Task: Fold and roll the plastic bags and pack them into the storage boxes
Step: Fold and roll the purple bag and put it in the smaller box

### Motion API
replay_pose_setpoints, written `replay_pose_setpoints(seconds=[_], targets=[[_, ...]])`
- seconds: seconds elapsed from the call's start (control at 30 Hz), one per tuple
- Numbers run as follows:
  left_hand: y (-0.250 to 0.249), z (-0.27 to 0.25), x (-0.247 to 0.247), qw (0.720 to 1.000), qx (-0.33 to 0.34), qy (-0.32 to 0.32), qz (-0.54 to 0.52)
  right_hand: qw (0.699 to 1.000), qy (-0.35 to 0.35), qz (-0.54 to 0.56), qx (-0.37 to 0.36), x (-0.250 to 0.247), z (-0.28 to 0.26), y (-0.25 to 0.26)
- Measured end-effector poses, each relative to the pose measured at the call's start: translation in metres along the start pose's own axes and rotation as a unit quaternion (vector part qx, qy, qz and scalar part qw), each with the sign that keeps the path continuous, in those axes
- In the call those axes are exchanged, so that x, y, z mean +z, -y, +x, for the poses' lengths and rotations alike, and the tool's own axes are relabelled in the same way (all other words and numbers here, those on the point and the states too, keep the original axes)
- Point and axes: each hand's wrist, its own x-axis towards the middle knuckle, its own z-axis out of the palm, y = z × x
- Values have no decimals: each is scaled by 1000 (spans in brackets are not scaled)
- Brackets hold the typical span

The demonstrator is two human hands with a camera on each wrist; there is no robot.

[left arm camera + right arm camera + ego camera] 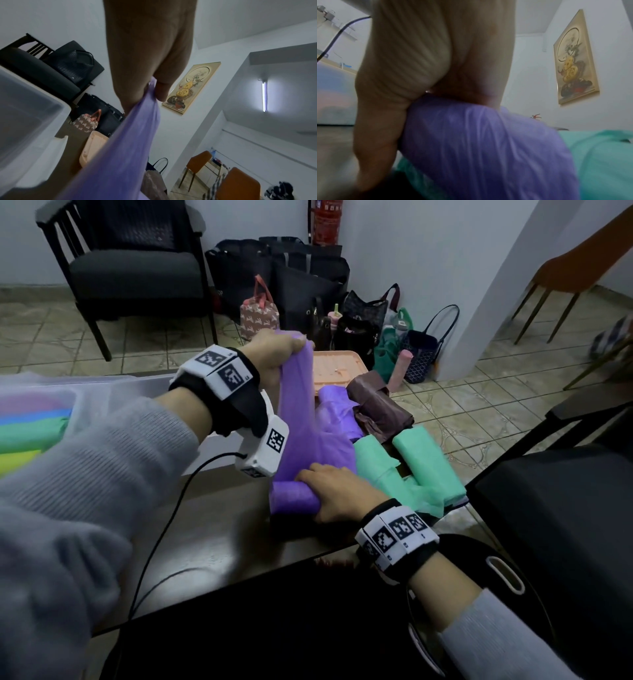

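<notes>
Purple plastic runs between both hands: the purple bag point(298, 419) is stretched as a long strip from the left hand point(274, 354), raised above the table point(212, 529), down to a rolled end point(294, 501) lying on the tabletop. The left hand's fingers are curled tight round the bunched top of the strip, and in the left wrist view the film comes out between thumb point(161, 89) and palm and slopes away taut. The right hand point(329, 491) lies on the roll, its fingers bent over the top and its thumb at the roll's near end, holding it down against the table; the right wrist view shows the palm pressed onto the purple film with green plastic just beside it. Green bags point(424, 463), folded into flat strips, lie just right of the roll, touching one another, and a brown bag point(380, 405), folded, sits beyond them near the table's far edge. More purple film point(335, 405) lies crumpled between the strip and the brown bag. A clear box point(102, 392) stands on the table's left side, with coloured rolls point(30, 433) in purple, blue, green and yellow packed side by side inside it. A peach tray point(337, 368) rests at the far end of the table. Both wrists wear bands with black-and-white markers, and both sleeves are grey.
</notes>
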Motion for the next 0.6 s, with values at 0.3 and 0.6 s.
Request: replay_pose_setpoints(seconds=[0.3, 0.6], targets=[[22, -20, 16, 804, 208, 115, 545, 994, 60, 83, 30, 8, 4, -6], [124, -22, -9, 686, 30, 243, 685, 997, 72, 36, 21, 14, 4, 2]])
